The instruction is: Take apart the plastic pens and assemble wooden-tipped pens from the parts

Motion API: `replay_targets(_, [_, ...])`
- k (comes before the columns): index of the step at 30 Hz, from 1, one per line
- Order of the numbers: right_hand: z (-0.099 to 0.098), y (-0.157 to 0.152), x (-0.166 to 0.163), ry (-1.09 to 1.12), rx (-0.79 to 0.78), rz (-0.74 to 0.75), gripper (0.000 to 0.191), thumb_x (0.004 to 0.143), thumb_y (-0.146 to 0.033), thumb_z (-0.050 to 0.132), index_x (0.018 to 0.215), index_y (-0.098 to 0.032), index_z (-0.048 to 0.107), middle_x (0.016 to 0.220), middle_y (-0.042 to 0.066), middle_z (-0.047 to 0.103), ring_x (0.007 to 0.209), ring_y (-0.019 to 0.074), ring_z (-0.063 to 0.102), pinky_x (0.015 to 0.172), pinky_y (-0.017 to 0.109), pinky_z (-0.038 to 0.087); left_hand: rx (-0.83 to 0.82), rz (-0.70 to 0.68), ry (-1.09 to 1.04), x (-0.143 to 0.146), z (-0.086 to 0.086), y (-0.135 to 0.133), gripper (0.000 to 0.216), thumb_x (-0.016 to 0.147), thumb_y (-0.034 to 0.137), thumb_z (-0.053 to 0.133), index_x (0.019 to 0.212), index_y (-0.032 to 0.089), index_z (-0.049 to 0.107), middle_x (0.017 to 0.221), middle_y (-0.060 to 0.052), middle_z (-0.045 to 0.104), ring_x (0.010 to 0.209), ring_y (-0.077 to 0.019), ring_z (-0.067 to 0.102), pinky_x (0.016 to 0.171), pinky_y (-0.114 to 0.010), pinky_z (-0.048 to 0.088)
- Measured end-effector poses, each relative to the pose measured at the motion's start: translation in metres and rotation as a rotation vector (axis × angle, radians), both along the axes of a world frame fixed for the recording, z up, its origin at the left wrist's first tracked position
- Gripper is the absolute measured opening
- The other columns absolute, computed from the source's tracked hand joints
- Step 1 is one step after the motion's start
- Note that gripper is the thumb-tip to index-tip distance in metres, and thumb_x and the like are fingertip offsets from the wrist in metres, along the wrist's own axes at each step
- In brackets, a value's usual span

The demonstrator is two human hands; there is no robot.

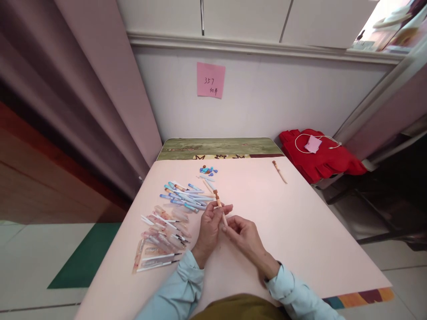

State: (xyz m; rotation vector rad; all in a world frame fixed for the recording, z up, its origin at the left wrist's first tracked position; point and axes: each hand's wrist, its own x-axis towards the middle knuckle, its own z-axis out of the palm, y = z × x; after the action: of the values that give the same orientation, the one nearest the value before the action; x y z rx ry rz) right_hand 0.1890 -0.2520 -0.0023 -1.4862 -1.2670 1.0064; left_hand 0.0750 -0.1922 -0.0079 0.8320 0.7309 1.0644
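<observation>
Both of my hands hold one cream-coloured pen (220, 205) with a brown top over the pale pink table (300, 231). My left hand (209, 229) grips its middle with fingers curled round the barrel. My right hand (243, 234) pinches the lower end. The pen's brown top points away from me. Just beyond my hands lies a heap of blue and white pens (187, 195). To the left of my left hand sits a spread of clear pen wrappers and thin refills (162, 242).
Small blue caps (208, 170) lie in a cluster farther back. A single cream pen (279, 171) rests at the far right of the table. A pink note (211, 80) is stuck on the wall. Red cloth (320, 155) with a white cord lies to the right.
</observation>
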Motion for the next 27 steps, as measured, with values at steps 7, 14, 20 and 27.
replay_targets(7, [-0.008, -0.010, -0.001, 0.068, -0.056, 0.037, 0.020, 0.079, -0.035, 0.067, 0.082, -0.015, 0.069, 0.060, -0.003, 0.055, 0.053, 0.0095, 0.043, 0.050, 0.021, 0.032, 0.173, 0.131, -0.008, -0.002, 0.005, 0.002, 0.053, 0.090, 0.036, 0.060, 0.138, 0.031, 0.038, 0.123, -0.009, 0.063, 0.089, -0.0163, 0.067, 0.093, -0.041, 0.049])
replay_targets(14, [-0.012, -0.012, -0.001, 0.037, -0.045, 0.015, 0.017, 0.079, -0.033, 0.066, 0.078, -0.016, 0.067, 0.059, -0.003, 0.053, 0.053, 0.0095, 0.042, 0.051, 0.022, 0.032, 0.115, 0.168, -0.034, -0.003, 0.001, 0.005, 0.042, 0.097, 0.050, 0.039, 0.125, 0.023, 0.055, 0.118, -0.012, 0.067, 0.090, -0.0187, 0.066, 0.092, -0.042, 0.050])
replay_targets(20, [-0.016, -0.010, 0.000, 0.109, -0.057, -0.015, 0.021, 0.079, -0.036, 0.065, 0.076, -0.015, 0.065, 0.057, -0.004, 0.050, 0.052, 0.0092, 0.040, 0.049, 0.022, 0.031, 0.038, 0.141, -0.104, 0.000, 0.002, 0.005, 0.043, 0.096, 0.052, 0.039, 0.122, 0.023, 0.059, 0.124, -0.012, 0.063, 0.100, -0.0223, 0.065, 0.093, -0.043, 0.050])
replay_targets(27, [-0.018, -0.010, 0.000, 0.130, -0.057, -0.004, 0.022, 0.079, -0.037, 0.066, 0.076, -0.015, 0.065, 0.058, -0.004, 0.050, 0.052, 0.0088, 0.039, 0.049, 0.021, 0.030, 0.091, 0.173, -0.069, -0.001, 0.001, 0.006, 0.039, 0.097, 0.049, 0.039, 0.114, 0.023, 0.063, 0.128, -0.011, 0.060, 0.107, -0.0228, 0.061, 0.094, -0.043, 0.049])
